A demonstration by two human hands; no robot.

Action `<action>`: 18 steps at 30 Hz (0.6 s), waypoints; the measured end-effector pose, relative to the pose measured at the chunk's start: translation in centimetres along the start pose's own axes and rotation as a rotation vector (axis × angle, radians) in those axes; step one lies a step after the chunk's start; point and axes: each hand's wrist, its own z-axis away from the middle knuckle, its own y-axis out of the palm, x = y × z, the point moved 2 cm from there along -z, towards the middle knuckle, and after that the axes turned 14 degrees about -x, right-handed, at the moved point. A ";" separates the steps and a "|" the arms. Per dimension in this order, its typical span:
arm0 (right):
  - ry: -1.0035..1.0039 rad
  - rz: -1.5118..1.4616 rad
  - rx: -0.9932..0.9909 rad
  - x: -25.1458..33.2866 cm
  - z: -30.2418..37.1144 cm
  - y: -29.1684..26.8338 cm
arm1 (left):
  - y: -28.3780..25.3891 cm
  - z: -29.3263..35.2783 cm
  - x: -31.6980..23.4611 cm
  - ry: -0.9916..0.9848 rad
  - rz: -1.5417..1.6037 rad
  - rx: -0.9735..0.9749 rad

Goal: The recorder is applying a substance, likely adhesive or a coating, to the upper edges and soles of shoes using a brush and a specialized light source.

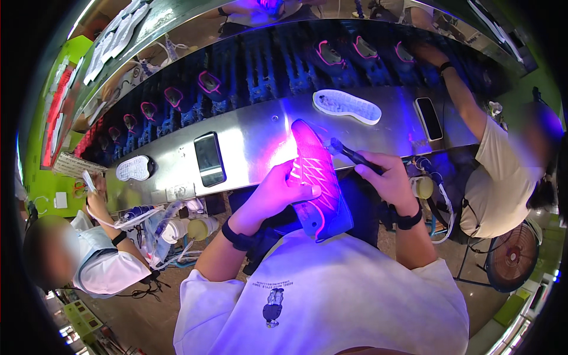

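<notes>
Pink and purple light falls on a laced shoe upper (313,157), held toe-away at the table's near edge. My left hand (275,194) grips its left side, with the thumb across the lower laces. My right hand (386,182) is closed round the dark handle of a brush (355,157). The brush head is beside the shoe's upper right edge; whether it touches cannot be made out. Just beyond the shoe, a white shoe sole (347,107) lies flat on the metal table (248,127).
Dark phones lie on the table at left (210,158) and right (429,118). Another sole (134,168) is at the left end. Behind runs a dark rack (260,71) carrying several pink-edged shoes. Co-workers sit on both sides; one arm (461,89) reaches into the rack. A fan (513,255) stands right.
</notes>
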 end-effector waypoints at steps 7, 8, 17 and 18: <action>0.289 0.000 0.047 0.5 -1.8 1.3 | -1.3 -0.8 1.0 0.086 -0.073 0.074; 0.254 -0.054 0.043 0.5 -2.1 1.7 | -1.8 -1.1 1.6 0.128 -0.162 0.060; 0.234 -0.086 0.171 0.5 -2.3 4.2 | -4.8 -1.4 2.0 0.030 0.030 -0.083; 0.183 -0.050 0.163 0.4 -2.4 4.4 | -4.6 -1.3 1.4 0.054 0.077 -0.068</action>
